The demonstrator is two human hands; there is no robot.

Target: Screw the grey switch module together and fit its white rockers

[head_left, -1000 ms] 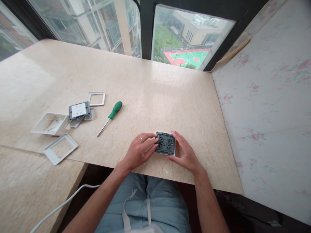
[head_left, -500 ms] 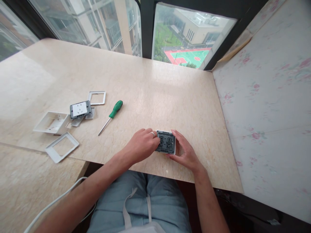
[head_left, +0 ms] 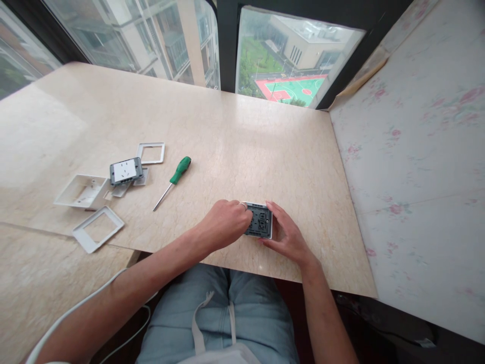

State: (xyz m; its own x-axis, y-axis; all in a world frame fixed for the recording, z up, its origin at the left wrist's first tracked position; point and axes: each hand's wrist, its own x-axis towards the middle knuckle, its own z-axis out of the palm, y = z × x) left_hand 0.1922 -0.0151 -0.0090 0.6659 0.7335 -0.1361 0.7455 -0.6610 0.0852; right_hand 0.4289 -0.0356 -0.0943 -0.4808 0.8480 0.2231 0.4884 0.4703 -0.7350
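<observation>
The grey module (head_left: 259,222) looks matt plastic, the countertop (head_left: 235,146) smooth and glossy

Square electrical module (head_left: 261,221), built with a dark grey face and a narrow white rim, visible along the far, right and near edges. Bears a raised rectangular block of small dark parts right of centre; shows a similar one toward the left, mostly covered. Carries slotted strips along the far and near edges, plus a small round fastener close to the right edge. Faces upward, near the front edge of the beige countertop (head_left: 288,162). Gripped at the right between thumb and fingers of the right hand (head_left: 288,235); overlapped at the left by the curled left hand (head_left: 226,223).
</observation>
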